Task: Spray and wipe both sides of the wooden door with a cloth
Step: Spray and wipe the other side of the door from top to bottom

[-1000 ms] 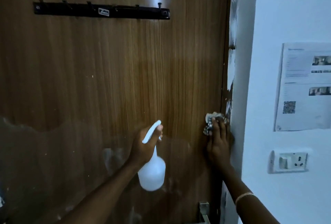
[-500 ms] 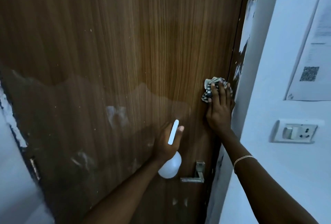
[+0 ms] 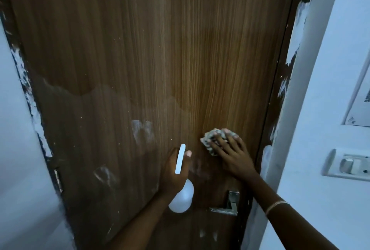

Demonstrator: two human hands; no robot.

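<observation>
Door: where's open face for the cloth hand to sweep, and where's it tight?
Free: the whole door above the cloth; also lower left, between the hinge and the left hand. Crowded: lower right, where right hand, spray bottle and door handle bunch.

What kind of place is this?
Probably a room in a home or lodging: a wooden door with a handle, a wall switch plate, and a paper notice above it.

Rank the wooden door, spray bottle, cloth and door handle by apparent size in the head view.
1. wooden door, fills most of the frame.
2. spray bottle, though the left hand hides its middle.
3. cloth and door handle: alike; the right hand covers part of the cloth, so no ranking.
</observation>
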